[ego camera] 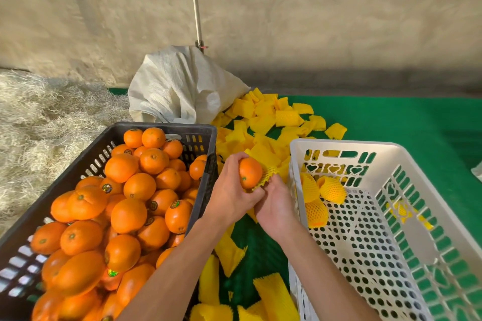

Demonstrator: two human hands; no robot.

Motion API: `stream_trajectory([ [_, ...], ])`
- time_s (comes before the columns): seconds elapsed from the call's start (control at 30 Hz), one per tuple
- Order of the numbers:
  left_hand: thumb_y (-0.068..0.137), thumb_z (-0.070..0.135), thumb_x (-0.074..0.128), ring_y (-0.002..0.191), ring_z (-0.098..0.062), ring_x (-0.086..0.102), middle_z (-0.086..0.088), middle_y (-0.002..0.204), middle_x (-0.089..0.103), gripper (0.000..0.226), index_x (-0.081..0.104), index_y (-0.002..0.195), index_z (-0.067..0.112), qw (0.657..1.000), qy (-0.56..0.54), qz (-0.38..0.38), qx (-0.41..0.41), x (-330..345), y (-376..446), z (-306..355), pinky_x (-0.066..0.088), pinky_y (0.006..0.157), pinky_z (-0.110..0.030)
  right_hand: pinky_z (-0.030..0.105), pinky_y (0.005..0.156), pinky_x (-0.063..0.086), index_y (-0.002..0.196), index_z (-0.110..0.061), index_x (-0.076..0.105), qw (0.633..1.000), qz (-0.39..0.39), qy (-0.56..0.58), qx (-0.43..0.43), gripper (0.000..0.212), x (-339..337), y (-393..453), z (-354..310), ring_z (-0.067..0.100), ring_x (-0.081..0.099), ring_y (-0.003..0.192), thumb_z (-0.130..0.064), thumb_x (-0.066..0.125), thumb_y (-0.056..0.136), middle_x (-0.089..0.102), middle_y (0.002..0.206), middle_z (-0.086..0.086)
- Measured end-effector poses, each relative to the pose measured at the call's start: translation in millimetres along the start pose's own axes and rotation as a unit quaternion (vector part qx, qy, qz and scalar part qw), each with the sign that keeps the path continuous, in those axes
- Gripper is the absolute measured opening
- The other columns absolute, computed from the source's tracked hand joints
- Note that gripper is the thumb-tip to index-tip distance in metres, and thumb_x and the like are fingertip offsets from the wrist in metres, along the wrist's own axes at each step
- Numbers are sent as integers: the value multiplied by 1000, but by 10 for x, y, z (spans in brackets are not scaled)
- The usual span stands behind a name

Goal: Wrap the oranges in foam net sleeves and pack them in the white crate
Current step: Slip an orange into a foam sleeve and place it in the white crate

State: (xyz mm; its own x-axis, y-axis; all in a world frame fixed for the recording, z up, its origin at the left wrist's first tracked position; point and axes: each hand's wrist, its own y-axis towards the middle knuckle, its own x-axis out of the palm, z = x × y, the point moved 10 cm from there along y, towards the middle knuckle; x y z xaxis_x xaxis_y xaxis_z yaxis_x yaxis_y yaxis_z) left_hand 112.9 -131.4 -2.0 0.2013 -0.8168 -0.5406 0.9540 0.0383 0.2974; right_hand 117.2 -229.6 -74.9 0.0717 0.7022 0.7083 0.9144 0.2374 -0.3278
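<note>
Left hand (230, 190) grips an orange (250, 173); right hand (276, 203) pinches a yellow sleeve (268, 176) half on. Next: pull it over fully.

Both bare forearms are stretched forward and brought together. The left hand (230, 190) is curled, thumb below. The right hand (275, 204) is pressed against it, fingers bent in a pinch.
</note>
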Motion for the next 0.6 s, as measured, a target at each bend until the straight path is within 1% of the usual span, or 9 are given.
stream_trajectory([
  [0.1, 65, 47, 81, 94, -7, 62, 17, 114, 54, 72, 40, 124, 47, 998, -44, -18, -51, 24, 11, -59, 56, 73, -28, 43, 103, 46, 115, -3, 65, 999, 15, 9, -41, 29, -59, 12, -138, 37, 59, 107, -12, 38, 106, 66, 116, 18],
  [0.2, 60, 47, 80, 87, -8, 64, 14, 111, 56, 71, 43, 121, 44, 991, -106, -20, -82, 34, 0, -90, 57, 65, -22, 44, 96, 50, 120, 9, 59, 992, 72, -4, -106, 29, -217, 31, -272, 35, 59, 102, 11, 40, 99, 63, 114, 26],
  [0.27, 60, 47, 80, 90, -12, 65, 11, 112, 56, 72, 44, 123, 41, 989, -118, -38, -85, 80, -10, -93, 58, 66, -23, 34, 78, 60, 113, 3, 65, 980, 156, -26, -123, 26, -378, 6, -286, 28, 70, 91, 11, 45, 99, 69, 113, 26],
  [0.33, 63, 42, 82, 87, -15, 65, 9, 111, 56, 71, 44, 123, 39, 988, -121, -60, -81, 144, -30, -68, 56, 64, -22, 29, 62, 60, 102, -8, 68, 968, 215, -18, -126, 24, -527, 12, -302, 22, 73, 80, 7, 51, 100, 72, 110, 21],
  [0.37, 65, 38, 84, 85, -15, 65, 8, 111, 56, 71, 44, 124, 39, 987, -122, -67, -82, 170, -35, -63, 56, 63, -22, 32, 66, 61, 103, -9, 68, 969, 220, -11, -113, 22, -563, 53, -297, 24, 72, 84, 5, 52, 100, 72, 112, 22],
  [0.4, 68, 33, 86, 84, -16, 64, 7, 111, 56, 71, 44, 124, 38, 986, -123, -68, -84, 179, -35, -70, 56, 63, -23, 38, 76, 61, 110, -7, 68, 974, 205, -12, -97, 20, -558, 107, -289, 29, 71, 92, 3, 52, 101, 70, 117, 24],
  [0.47, 71, 26, 88, 85, -19, 64, 6, 111, 55, 71, 42, 125, 37, 987, -123, -57, -88, 162, -21, -107, 56, 63, -26, 49, 102, 54, 127, -3, 63, 987, 141, -53, -63, 26, -458, 201, -264, 37, 66, 110, -4, 53, 103, 65, 128, 27],
  [0.5, 71, 24, 88, 86, -19, 64, 6, 111, 54, 72, 42, 125, 36, 987, -123, -52, -90, 148, -14, -128, 55, 63, -26, 51, 108, 50, 131, -5, 62, 990, 106, -80, -53, 28, -388, 223, -237, 37, 64, 116, -10, 54, 104, 66, 129, 24],
  [0.6, 73, 25, 85, 87, -10, 63, 8, 113, 53, 70, 41, 127, 36, 983, -148, -48, -97, 136, -9, -163, 52, 62, -19, 50, 109, 49, 134, -18, 63, 989, 42, -140, -23, 33, -203, 223, -149, 31, 66, 121, -34, 53, 106, 72, 126, 11],
])
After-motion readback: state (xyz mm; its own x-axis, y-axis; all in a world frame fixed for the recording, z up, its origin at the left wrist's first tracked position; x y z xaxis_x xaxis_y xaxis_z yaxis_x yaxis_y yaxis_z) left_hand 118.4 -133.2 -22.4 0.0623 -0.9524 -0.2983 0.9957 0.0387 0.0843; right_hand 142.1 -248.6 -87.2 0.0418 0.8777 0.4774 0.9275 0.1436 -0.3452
